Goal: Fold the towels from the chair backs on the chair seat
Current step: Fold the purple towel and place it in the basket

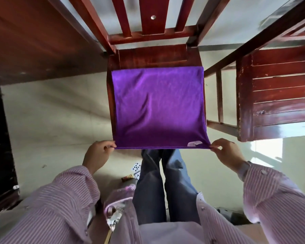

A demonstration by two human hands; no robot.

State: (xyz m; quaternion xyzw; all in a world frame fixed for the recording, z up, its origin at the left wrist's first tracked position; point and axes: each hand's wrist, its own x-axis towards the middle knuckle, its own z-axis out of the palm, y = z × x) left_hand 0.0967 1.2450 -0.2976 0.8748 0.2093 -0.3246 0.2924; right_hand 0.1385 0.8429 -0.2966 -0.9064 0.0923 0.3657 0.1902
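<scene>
A purple towel [158, 106] lies spread over the seat of a red-brown wooden chair [155, 55], covering most of it; only the back strip of the seat shows. Its near edge is pulled taut just off the seat's front. My left hand [97, 154] pinches the near left corner of the towel. My right hand [227, 152] pinches the near right corner, beside a small pale label [194, 143] on the cloth. The chair's slatted back [151, 20] rises at the far side with no towel visible on it.
A second wooden chair [278, 92] stands close on the right. A dark wooden table [33, 41] fills the upper left. Playing cards [136, 167] and a small brown object [127, 177] lie on the pale floor by my legs.
</scene>
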